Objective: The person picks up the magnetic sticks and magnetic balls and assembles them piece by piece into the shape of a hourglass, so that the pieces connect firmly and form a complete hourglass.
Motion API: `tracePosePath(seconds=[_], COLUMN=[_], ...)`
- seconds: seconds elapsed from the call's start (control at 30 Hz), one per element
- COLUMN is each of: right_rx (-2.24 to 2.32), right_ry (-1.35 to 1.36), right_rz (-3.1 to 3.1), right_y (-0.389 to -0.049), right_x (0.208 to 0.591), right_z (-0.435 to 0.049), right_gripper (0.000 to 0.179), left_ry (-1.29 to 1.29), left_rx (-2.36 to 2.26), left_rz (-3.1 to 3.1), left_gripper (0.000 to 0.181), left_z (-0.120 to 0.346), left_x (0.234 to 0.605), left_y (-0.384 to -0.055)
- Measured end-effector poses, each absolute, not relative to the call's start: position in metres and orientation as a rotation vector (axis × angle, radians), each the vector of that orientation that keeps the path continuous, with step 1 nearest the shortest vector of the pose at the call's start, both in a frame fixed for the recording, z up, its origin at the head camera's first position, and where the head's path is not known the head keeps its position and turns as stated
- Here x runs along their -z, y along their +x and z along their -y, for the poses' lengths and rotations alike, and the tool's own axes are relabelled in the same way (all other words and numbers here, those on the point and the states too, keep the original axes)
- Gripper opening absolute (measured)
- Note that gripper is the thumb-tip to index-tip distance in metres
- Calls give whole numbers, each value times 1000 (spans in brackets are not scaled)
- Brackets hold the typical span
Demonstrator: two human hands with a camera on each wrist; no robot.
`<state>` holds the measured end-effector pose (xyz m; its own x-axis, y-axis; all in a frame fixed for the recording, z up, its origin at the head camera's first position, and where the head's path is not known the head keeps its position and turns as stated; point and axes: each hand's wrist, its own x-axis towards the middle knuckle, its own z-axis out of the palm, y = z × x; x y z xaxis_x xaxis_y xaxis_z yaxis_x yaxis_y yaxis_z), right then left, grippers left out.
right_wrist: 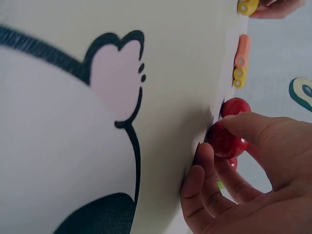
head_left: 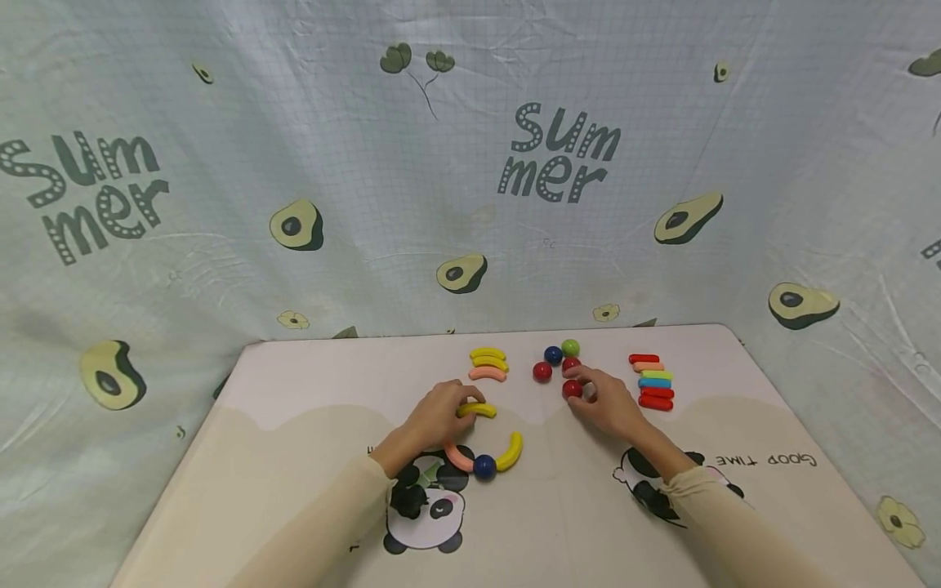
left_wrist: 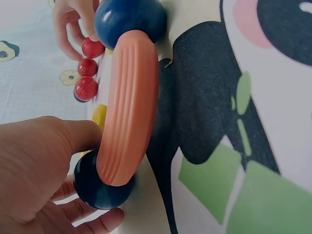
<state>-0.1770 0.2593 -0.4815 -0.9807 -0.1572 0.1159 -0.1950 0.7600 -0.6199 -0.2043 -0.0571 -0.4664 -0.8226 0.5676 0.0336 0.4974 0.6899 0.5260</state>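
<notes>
My left hand [head_left: 441, 412] pinches a yellow curved toy stick [head_left: 476, 409] between thumb and fingers. Just in front of it, a pink curved stick [left_wrist: 129, 107] joins a blue ball [head_left: 484, 467], and a second yellow curved stick [head_left: 510, 452] meets that ball's other side. Another dark blue ball [left_wrist: 100, 183] shows at the pink stick's near end in the left wrist view; the left hand hides it from the head view. To the right, my right hand [head_left: 608, 404] holds a red ball [right_wrist: 226, 139], its thumb on top and fingers curled around the side.
Beyond the hands lie two yellow curved sticks [head_left: 488, 358] and a pink one [head_left: 488, 373]. Red balls [head_left: 542, 372], a blue ball [head_left: 553, 355] and a green ball [head_left: 570, 348] cluster near the back edge. Several short coloured sticks [head_left: 654, 382] line up at right.
</notes>
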Motion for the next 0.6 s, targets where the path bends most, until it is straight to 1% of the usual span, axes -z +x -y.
tracePosePath(seconds=[0.33, 0.6], right_rx=[-1030, -1083], right_ry=[361, 366], right_rz=[2901, 2868], right_y=[-175, -172], right_x=[482, 481], right_z=[-264, -267], right_gripper=[36, 35], left_ry=[943, 1007], left_rx=[-907, -940], left_rz=[-2774, -2765], left_gripper=[13, 14], left_z=[60, 61], left_x=[467, 468], left_y=[-205, -207])
